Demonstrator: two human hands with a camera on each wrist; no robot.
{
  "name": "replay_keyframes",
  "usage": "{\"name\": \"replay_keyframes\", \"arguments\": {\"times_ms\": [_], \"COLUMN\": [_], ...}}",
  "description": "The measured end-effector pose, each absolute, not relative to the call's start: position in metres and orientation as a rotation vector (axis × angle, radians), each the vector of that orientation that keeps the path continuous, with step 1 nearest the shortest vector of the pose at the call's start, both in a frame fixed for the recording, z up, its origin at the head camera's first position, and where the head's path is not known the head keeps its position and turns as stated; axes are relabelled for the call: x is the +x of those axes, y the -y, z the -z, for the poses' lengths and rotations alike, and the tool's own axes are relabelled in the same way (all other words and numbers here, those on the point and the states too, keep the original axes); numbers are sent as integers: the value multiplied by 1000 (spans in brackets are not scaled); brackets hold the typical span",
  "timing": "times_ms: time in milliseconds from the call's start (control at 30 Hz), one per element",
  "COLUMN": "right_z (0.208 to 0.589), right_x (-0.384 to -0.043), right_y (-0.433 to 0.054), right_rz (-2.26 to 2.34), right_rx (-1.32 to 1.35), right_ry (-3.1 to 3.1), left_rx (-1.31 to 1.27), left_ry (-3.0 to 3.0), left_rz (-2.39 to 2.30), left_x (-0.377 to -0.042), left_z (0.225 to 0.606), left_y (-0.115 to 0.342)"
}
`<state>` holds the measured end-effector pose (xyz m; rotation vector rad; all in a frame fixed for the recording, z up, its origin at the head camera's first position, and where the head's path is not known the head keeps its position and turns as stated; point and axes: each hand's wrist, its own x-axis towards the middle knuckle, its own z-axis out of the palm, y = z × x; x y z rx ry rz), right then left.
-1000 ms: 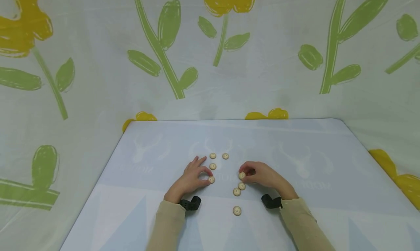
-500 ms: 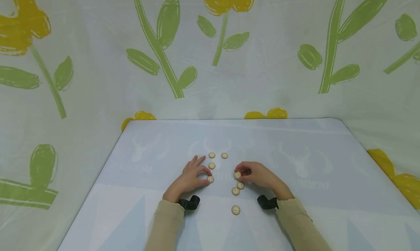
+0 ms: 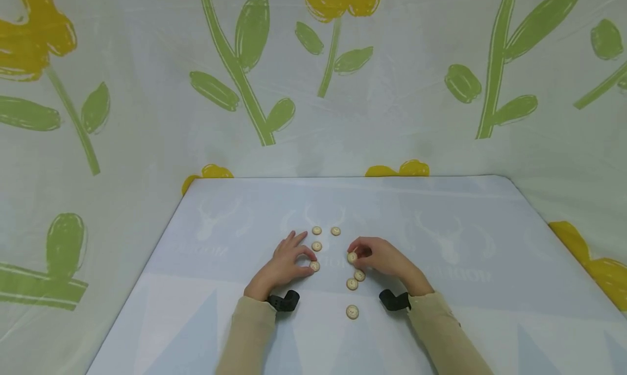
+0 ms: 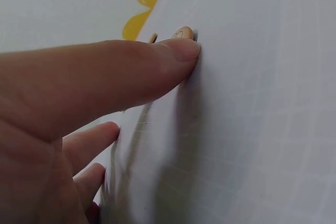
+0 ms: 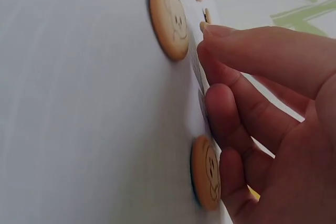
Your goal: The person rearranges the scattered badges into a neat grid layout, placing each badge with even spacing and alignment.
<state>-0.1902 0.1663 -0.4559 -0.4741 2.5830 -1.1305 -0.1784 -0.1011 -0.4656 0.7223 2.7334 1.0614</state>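
My left hand [image 3: 283, 266] pinches a round wooden button [image 3: 314, 266] at the table surface, between thumb and forefinger, the other fingers spread. In the left wrist view the thumb [image 4: 157, 64] hides most of that button. Opposite, my right hand [image 3: 384, 259] holds another wooden button [image 3: 352, 257] by thumb and forefinger; in the right wrist view just a sliver of it shows. Just below the right fingers lie two neighbouring buttons, one nearer the hand [image 3: 360, 275] and one beside it [image 3: 351, 283]. Close up, a loose button [image 5: 169, 19] bears a drawn animal face with two dark dots.
Beyond the left hand, one button [image 3: 317, 246] lies below another button [image 3: 317, 230], with a further button [image 3: 335, 231] to their right. Nearest the person is a single button [image 3: 352, 312]. The pale table [image 3: 465, 222] ends at a flower-patterned cloth [image 3: 392, 119].
My right hand has moved left and slightly away from the person, carrying its button from right of the two neighbouring buttons to above them. The left hand has stayed in place.
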Motion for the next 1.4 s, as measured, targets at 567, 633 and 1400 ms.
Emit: {"name": "replay_keyframes", "arguments": {"times_ms": [567,633,1400], "right_z": [455,456,461], "right_x": [-198,-199,-210], "right_y": [-158,-158,-162], "right_rz": [1195,1199,1300], "right_rx": [-435,-418,-304], "right_ry": [-2549,-2551,-2511], "left_rx": [672,677,663], "left_ry": [-2732,-2730,-2736], "left_rz": [-983,-985,-988], "left_x": [-182,-182,-181], "left_z": [466,465,467], "left_y": [99,98,100]}}
